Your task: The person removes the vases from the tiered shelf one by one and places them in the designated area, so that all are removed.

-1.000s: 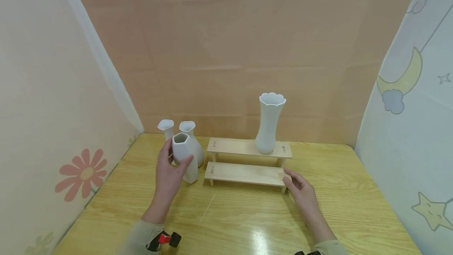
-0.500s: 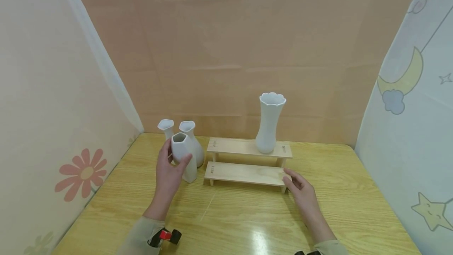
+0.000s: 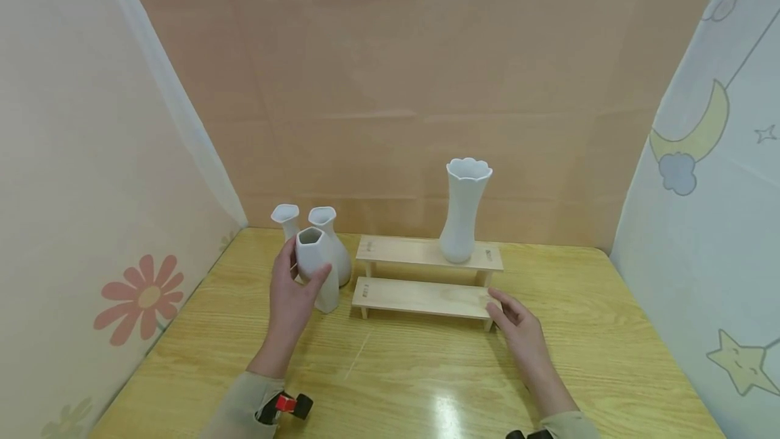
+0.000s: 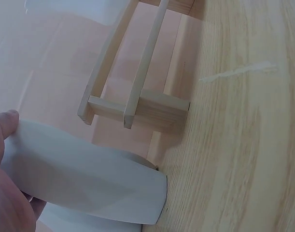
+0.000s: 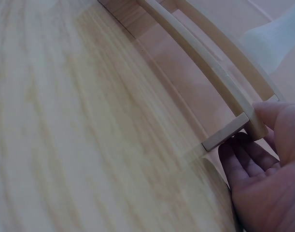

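My left hand grips a white faceted vase with a five-sided mouth, thumb on its near side. In the left wrist view the base of this vase meets the table. Close behind it stand two more white vases, a narrow one and a round-bellied one, both partly hidden. My right hand holds the right end of a two-step wooden stand. In the right wrist view its thumb lies against the lower board, with the other fingers curled below.
A tall white vase with a scalloped rim stands upright on the right part of the upper board. The wood-grain table ends at a tan backdrop, with printed cloth walls at both sides.
The faceted vase in my left hand has shifted very slightly to the left. My right hand and the wooden stand look unmoved.
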{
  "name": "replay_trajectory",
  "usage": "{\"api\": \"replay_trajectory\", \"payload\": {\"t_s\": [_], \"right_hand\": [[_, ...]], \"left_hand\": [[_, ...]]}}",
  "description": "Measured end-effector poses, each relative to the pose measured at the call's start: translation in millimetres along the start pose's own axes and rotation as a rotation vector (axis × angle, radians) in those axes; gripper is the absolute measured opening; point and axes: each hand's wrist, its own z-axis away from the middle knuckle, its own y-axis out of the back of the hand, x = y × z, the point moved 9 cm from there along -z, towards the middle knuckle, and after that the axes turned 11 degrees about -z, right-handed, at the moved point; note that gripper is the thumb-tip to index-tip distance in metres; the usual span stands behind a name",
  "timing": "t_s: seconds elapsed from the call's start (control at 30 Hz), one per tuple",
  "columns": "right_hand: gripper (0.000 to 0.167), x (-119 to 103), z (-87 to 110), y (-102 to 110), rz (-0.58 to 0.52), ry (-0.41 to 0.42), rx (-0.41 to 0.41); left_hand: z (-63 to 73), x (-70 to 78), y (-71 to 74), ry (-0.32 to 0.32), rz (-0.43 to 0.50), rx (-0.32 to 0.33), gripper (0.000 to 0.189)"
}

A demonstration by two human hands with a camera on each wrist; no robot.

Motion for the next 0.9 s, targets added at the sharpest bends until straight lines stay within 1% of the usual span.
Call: {"api": "replay_trajectory", "payload": {"t_s": [0.27,0.43,0.67,0.9], "right_hand": [[0.066,-1.7,0.6,-0.8,0.016,0.013,0.013],[0.066,-2.2,1.6,-0.6,0.003,0.006,0.015],[0.067,-2.2,0.9,-1.2,-0.008,0.001,0.006],[0.066,-3.4,2.4,-1.2,-0.005,0.009,0.004]], "left_hand": [[0.2,0.9,0.3,-0.010,0.006,0.007,0.083],[0.5,1.3,0.1,-0.008,-0.005,0.002,0.084],[4.3,1.1,3.0,0.006,-0.037,-0.003,0.084],[3.7,3.0,2.3,0.001,-0.033,-0.019,0.083]]}}
